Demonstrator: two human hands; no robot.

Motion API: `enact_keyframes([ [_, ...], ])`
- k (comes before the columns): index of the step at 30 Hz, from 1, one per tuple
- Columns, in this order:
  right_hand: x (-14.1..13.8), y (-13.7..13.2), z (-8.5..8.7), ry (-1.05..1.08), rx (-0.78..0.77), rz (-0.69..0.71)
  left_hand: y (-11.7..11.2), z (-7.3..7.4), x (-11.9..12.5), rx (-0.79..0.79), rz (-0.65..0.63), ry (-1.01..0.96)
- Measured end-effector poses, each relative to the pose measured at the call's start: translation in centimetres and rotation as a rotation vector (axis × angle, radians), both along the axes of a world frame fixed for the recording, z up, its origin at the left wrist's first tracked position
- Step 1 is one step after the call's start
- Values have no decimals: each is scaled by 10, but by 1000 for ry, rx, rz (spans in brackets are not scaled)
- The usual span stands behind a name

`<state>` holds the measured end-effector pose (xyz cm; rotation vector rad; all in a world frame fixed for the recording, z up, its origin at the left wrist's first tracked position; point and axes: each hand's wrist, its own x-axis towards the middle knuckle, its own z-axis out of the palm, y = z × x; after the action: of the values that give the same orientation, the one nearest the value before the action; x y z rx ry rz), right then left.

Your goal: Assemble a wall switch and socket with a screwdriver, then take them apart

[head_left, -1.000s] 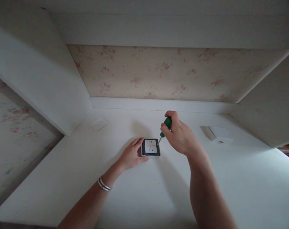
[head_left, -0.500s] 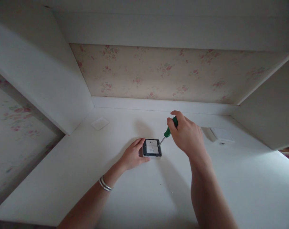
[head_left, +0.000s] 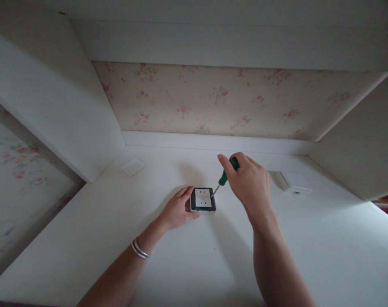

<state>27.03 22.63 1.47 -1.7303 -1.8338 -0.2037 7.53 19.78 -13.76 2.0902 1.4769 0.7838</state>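
A square wall socket (head_left: 203, 199), white face in a dark frame, lies flat on the white desk (head_left: 181, 264). My left hand (head_left: 177, 209) grips its left side, fingers curled against the edge, with thin bracelets on the wrist. My right hand (head_left: 249, 183) is closed round a green-handled screwdriver (head_left: 224, 177). The screwdriver leans down to the left and its metal tip touches the socket's right edge.
A flat white square plate (head_left: 133, 167) lies at the back left of the desk. A white box-like socket part (head_left: 294, 182) sits at the back right. Floral wallpaper backs the alcove, with white panels on both sides and above.
My right hand has twisted on the screwdriver, swinging right and then partly back. The tip has stayed at the socket's right edge. My left hand has kept still.
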Motion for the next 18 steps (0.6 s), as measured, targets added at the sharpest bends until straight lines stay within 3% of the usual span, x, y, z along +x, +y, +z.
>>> enact_keyframes([
  [12,-2,-4,-1,8,-31,179,1,-1,0,7,-5,-13],
  [18,-1,-3,-1,-27,16,63,1,-3,-1,19,-1,3],
])
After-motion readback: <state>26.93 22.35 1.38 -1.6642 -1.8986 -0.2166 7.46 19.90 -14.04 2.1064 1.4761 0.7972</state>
